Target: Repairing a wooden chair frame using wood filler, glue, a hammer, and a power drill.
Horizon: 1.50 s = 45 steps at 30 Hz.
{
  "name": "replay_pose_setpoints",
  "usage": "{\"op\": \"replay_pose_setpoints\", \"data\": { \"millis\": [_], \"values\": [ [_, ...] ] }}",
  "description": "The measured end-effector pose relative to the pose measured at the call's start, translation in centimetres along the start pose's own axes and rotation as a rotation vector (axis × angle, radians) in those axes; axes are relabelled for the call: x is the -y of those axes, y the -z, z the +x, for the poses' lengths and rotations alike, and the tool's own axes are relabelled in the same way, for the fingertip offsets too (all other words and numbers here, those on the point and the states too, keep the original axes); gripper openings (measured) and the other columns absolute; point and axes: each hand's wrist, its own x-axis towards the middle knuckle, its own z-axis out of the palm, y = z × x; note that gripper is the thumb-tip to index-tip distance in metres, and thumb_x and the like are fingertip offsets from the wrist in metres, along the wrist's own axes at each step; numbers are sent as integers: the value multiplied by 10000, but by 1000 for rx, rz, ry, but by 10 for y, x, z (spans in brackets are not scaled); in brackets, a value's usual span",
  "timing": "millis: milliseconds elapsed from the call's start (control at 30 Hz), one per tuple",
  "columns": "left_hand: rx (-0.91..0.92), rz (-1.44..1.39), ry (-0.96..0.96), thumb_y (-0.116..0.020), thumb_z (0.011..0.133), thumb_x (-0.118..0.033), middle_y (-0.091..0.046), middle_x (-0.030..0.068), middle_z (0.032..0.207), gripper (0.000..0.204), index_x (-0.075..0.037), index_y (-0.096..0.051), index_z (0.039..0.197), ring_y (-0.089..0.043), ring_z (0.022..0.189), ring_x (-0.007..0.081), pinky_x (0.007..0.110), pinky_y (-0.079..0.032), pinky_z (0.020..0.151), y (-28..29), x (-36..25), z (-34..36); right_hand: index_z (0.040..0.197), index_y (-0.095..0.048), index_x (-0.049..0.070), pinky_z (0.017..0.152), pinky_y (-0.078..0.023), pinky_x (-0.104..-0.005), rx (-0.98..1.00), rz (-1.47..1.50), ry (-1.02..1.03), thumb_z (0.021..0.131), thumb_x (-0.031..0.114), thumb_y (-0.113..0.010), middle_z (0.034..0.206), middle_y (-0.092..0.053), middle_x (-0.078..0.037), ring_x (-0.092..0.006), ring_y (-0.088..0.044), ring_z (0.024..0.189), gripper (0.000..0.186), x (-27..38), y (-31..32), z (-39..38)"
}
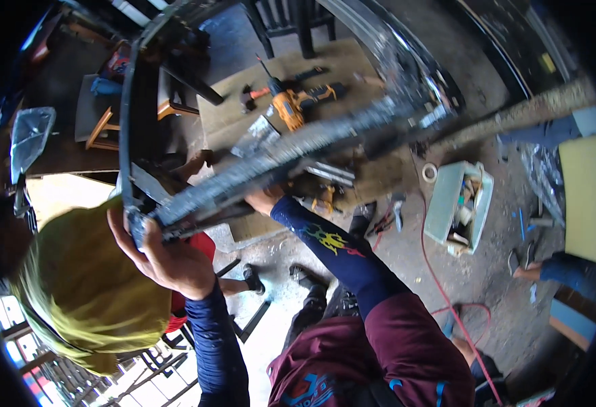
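Observation:
My left hand (162, 261) grips the lower-left corner of a dark, scuffed rectangular frame (277, 150), which is tilted above a worktop (230, 74) and is blurred along its long near bar. My right hand (263, 199) is at that bar's underside, fingers mostly hidden behind it. Beyond the bar lie an orange-and-black cordless drill (288, 108), a red-headed hammer (250, 95) and a clear plastic packet (254, 136). Below it are silver strips (330, 173) and a smaller orange tool (325, 199).
A co-worker in a yellow head covering (91, 278) is close at left. Chairs (284, 20) stand behind the worktop. A pale crate of small items (440, 210), a red hose (427, 251) and another person's legs (563, 271) are at right.

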Motion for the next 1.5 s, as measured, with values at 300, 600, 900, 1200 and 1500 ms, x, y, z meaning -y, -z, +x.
{"op": "replay_pose_setpoints", "data": {
  "millis": [300,600,900,1200,1500],
  "values": [
    [-178,-287,426,-529,883,-237,-477,199,1451,730,63,-324,1516,-509,1303,268,381,-334,1144,-8,-23,8,1241,-582,-31,843,-503,-497,27,-211,-600,772,500,-780,1170,-609,-196,-361,-563,1114,736,-25,54,91],
    [-155,-175,410,-453,913,-249,-374,254,1541,643,98,-412,1453,-503,1303,286,377,-331,1144,-15,-25,6,994,-599,87,765,-494,-476,-8,206,-663,760,257,-823,962,-611,-112,-284,-624,912,366,-64,49,81],
    [-157,-320,334,-501,920,-32,-401,257,1535,339,-11,-624,1236,-442,1396,352,425,-368,1150,-11,-20,11,1297,-576,12,899,-533,-337,-24,1529,-680,892,41,-723,1178,-699,-65,-204,-669,1040,432,14,176,-18],
    [19,-427,320,-578,939,-135,-452,121,1508,249,-23,-678,1138,-458,1348,240,415,-364,1130,9,11,15,1169,-696,47,854,-563,-393,-329,866,30,875,-5,-661,1140,-688,-161,-336,-678,1012,300,96,183,18],
    [160,-218,104,-488,984,-255,-427,184,1509,341,-28,-640,1187,-412,1398,305,459,-305,1174,23,36,10,1179,-704,170,816,-569,-410,-309,961,10,837,66,-697,1080,-682,-81,-308,-681,946,357,114,172,10]
  ]
}}
